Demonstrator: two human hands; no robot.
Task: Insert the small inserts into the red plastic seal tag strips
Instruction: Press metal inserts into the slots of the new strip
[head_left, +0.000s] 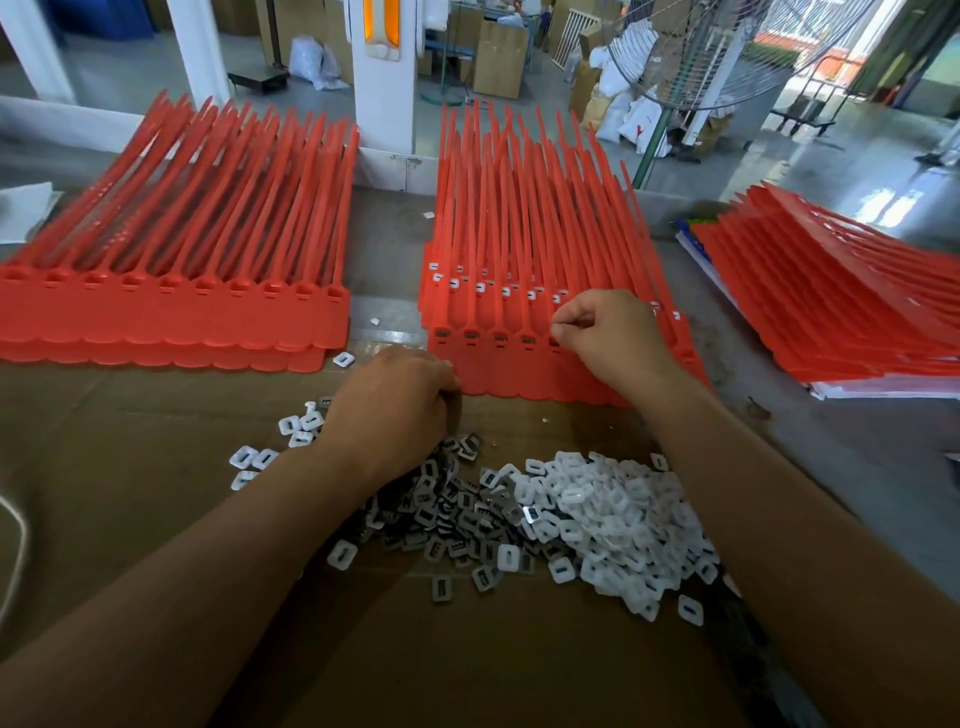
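Brown cardboard (156, 545) covers the near part of the grey counter (810, 441), with boxes, sacks and a standing fan (696, 57) on the factory floor beyond. The middle stack of red seal tag strips (519, 223) lies straight ahead, flat heads toward the person and thin tails running away, so its long axis goes near to far (the tails fan out a little). The right hand (618, 343) rests on the front row of heads, thumb and forefinger pinching a single insert (555, 327), barely visible, at the slot of the fifth head from the left. The four heads left of those fingers (574, 317) already show dark inserts. The left hand (395, 400) lies knuckles up at the stack's near edge, its fingers curled down into the pile of small inserts (597, 519), white and dark mixed; whether they grip any I cannot tell. A left stack (182, 234) and a right stack (831, 296) of red strips lie on either side, well apart from both hands.
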